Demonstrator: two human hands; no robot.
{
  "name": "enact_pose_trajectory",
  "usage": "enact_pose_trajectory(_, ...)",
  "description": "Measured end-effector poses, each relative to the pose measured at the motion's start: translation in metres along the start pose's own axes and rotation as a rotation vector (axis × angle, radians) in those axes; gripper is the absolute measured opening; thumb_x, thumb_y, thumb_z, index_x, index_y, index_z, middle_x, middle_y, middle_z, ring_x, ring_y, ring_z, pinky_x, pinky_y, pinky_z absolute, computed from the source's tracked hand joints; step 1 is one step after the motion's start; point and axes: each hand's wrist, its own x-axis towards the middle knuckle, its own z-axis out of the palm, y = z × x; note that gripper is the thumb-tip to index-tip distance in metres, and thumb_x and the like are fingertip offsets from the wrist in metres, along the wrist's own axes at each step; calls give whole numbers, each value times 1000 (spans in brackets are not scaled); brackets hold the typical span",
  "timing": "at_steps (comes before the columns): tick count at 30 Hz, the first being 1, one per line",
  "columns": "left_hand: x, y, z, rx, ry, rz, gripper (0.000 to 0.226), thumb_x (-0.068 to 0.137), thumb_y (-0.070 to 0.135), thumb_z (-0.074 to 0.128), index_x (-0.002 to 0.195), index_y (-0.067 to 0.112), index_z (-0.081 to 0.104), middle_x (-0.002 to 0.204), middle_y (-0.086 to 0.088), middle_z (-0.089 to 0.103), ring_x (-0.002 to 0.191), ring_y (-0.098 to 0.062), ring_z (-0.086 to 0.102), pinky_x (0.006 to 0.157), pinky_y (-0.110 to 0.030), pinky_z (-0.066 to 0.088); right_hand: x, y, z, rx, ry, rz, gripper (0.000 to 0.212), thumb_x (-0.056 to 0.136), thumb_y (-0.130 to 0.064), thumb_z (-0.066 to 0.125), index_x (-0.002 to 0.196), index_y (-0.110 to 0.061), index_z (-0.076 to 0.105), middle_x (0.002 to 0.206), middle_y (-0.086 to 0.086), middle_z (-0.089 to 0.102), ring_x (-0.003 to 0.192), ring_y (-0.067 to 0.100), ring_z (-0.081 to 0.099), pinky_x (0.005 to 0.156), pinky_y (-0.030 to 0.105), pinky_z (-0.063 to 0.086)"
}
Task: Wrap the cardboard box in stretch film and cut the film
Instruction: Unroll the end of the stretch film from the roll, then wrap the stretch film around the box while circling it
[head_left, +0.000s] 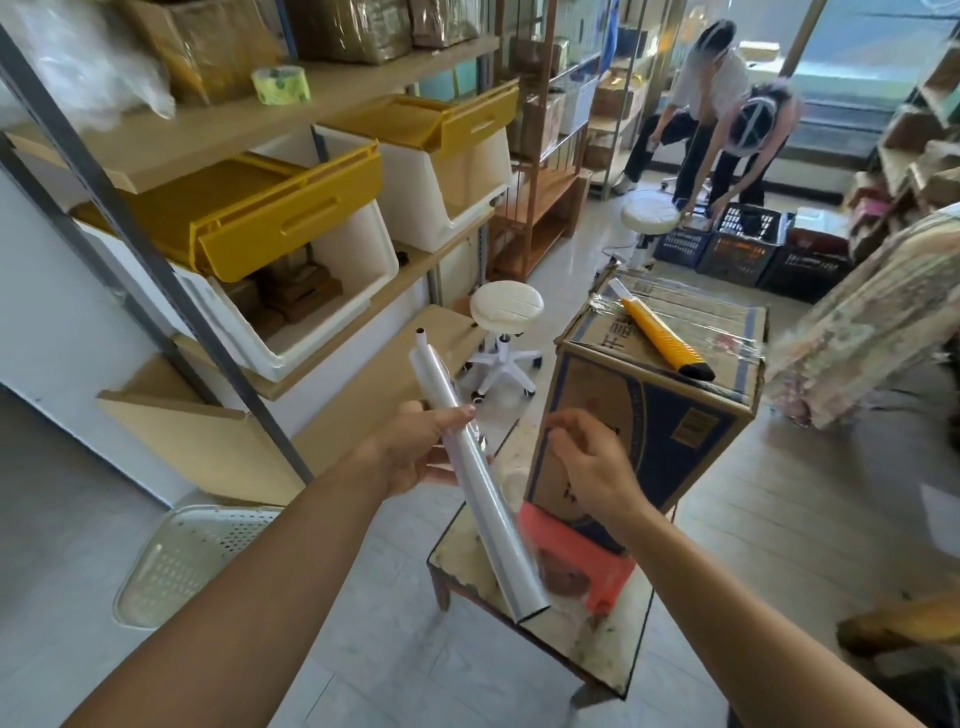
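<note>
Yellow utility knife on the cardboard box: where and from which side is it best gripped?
Probably mid-handle of the yellow plastic utility knife, from above with the right hand; the left hand grips the white stretch film roll. The knife lies flat and diagonal on the printed cardboard box, long sides exposed.

Around cardboard box (649, 431): shelving (156, 249) blocks 10 o'clock, white stool (506, 306) 11, patterned fabric (857, 322) 3, stretch film roll (488, 499) slants across 8; open floor (779, 519) at 5.
</note>
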Motion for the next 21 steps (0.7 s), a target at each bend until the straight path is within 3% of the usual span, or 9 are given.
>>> enact_pose_trajectory(3,9,-2,1,1,1,-5,40,92,21,67,121,0,51,96,-21,73,78,-33,74,58,-40,60,-5,-5,-8,4,-45,-83,14,99,-20,54,105,-25,65,97,-4,66,89,10,62,77,30,55)
enact_pose_trajectory(7,22,-3,3,13,18,-27,54,88,26,72,126,-4,50,113,-28,68,87,-36,71,57,-41,60,-22,-26,-6,25,-174,-139,8,95,-31,61,99,-24,64,89,-4,66,77,3,61,67,20,49)
enact_pose_trajectory(11,37,1,6,20,-4,-8,58,85,29,74,125,-4,49,112,-26,66,83,-34,71,55,-39,58,-28,-44,15,-71,-332,22,50,73,-56,78,112,-38,53,100,-10,62,84,5,63,62,17,50)
enact_pose_trajectory(16,59,15,-11,47,-36,0,42,87,27,73,114,2,53,111,-24,65,90,-38,70,65,-49,61,-13,-47,52,-151,-179,47,54,77,-33,81,117,-37,45,104,-9,59,92,8,63,77,28,58)
enact_pose_trajectory(21,84,38,-36,97,-180,-18,31,99,22,55,123,3,51,117,-25,63,99,-40,67,70,-52,60,3,-43,85,-92,-44,96,48,80,-29,80,115,-30,47,105,-7,62,87,8,64,68,24,58)
